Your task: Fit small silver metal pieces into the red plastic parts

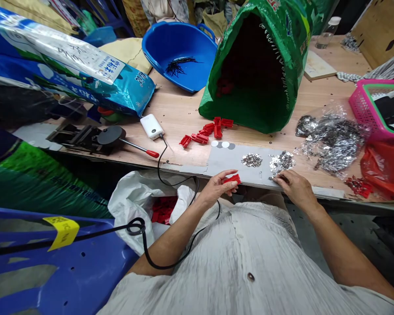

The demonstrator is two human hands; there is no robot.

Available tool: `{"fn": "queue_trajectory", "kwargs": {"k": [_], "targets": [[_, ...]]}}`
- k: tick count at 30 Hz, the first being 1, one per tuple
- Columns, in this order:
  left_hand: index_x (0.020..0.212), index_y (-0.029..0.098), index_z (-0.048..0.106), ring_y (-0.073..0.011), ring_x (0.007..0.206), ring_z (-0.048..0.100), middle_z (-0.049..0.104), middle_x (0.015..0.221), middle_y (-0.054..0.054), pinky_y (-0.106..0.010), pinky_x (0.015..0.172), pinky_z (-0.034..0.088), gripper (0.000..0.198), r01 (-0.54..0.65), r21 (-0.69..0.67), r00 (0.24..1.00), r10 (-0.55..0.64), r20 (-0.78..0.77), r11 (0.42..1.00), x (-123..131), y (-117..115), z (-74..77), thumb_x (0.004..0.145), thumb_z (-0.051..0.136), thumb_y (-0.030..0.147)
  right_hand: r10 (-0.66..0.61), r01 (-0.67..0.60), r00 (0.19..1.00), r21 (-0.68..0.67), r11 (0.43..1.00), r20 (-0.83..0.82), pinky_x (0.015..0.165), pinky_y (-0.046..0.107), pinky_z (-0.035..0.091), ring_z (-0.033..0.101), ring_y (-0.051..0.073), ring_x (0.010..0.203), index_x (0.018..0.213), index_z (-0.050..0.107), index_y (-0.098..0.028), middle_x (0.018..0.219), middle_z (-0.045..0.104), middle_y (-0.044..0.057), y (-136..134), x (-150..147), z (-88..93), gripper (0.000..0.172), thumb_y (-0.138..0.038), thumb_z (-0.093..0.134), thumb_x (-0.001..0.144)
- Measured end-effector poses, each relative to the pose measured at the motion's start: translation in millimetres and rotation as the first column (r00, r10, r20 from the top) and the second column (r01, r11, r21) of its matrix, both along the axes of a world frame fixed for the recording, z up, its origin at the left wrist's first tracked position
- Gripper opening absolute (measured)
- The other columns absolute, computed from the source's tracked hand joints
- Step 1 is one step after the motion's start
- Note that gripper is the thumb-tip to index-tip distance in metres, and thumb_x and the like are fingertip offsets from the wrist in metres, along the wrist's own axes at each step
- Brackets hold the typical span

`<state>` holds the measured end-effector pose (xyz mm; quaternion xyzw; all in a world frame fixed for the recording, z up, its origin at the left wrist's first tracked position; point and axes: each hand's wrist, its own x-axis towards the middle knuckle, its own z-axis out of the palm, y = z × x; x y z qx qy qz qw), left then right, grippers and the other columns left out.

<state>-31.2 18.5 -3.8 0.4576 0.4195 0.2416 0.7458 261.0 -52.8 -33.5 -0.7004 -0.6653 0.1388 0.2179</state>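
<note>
My left hand (218,188) is closed around a small red plastic part (232,179), held just over the front edge of a grey sheet (223,162). At the sheet's right side, my right hand (295,186) pinches with thumb and forefinger beside a pile of small shiny metal pieces (283,161). What sits between those fingertips is too small to make out. Another pile of metal pieces (252,160) lies between the hands, farther back. Several loose red plastic parts (200,138) are scattered behind the sheet, in front of an open green sack (249,116).
A blue basin (197,81) holds dark thin strips. At the left are a hand press (110,135) with a red-tipped lever and a white power bank (152,126) with a black cable. A clear bag of metal pieces (338,140) and a pink basket (361,103) stand right.
</note>
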Motion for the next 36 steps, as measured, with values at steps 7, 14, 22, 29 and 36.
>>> {"fn": "queue_trajectory", "kwargs": {"k": [7,14,22,29,36], "targets": [[0.096,0.018,0.069,-0.0116,0.067,0.06,0.067,0.079,-0.002,-0.022,0.059,0.047,0.03,0.193,0.38,0.968,-0.112,-0.223,0.905,25.8,-2.5,-5.0,0.084,0.063,0.045,0.008,-0.008,0.998,0.011,1.0,-0.062,0.076,0.036,0.049,0.066,0.023,0.085,0.096,0.067,-0.024,0.095,0.071,0.006,-0.3,9.5,1.1,0.021,-0.038,0.052,0.091],[0.098,0.021,0.072,-0.0181,0.088,0.064,0.07,0.096,-0.007,-0.03,0.081,0.047,0.021,0.391,0.681,0.908,-0.14,-0.394,0.619,48.3,-5.7,-6.0,0.088,0.06,0.035,0.009,-0.011,0.998,0.032,0.999,0.062,0.073,0.034,0.049,0.066,0.023,0.089,0.095,0.068,-0.025,0.098,0.071,0.005,1.7,6.0,-3.1,0.019,-0.035,0.052,0.092],[0.103,0.022,0.067,-0.0176,0.088,0.065,0.07,0.096,-0.005,-0.029,0.081,0.049,0.026,0.285,0.631,0.948,-0.115,-0.297,0.721,46.6,-10.4,-10.5,0.082,0.069,0.035,-0.03,0.032,0.997,0.027,0.999,-0.072,0.071,0.033,0.048,0.066,0.022,0.079,0.097,0.066,-0.024,0.092,0.072,0.005,-0.2,5.8,11.5,0.018,-0.036,0.054,0.09],[0.097,0.019,0.06,-0.0175,0.085,0.064,0.067,0.094,-0.004,-0.03,0.078,0.051,0.034,0.146,0.723,0.957,0.089,-0.277,0.676,45.4,-12.4,-2.2,0.072,0.079,0.032,0.021,-0.009,0.937,0.037,0.999,-0.35,0.062,0.027,0.047,0.061,0.017,0.068,0.092,0.065,-0.022,0.08,0.069,0.003,-5.5,-22.4,36.2,0.019,-0.04,0.058,0.089],[0.094,0.018,0.059,-0.0174,0.086,0.062,0.064,0.088,-0.003,-0.029,0.077,0.051,0.028,0.173,0.879,0.937,0.199,-0.285,0.444,41.4,-14.1,3.6,0.075,0.076,0.03,0.135,-0.099,0.934,0.124,0.987,-0.33,0.062,0.027,0.046,0.061,0.015,0.067,0.093,0.065,-0.023,0.083,0.07,0.002,-5.4,-49.3,48.7,0.013,-0.034,0.059,0.091]]}}
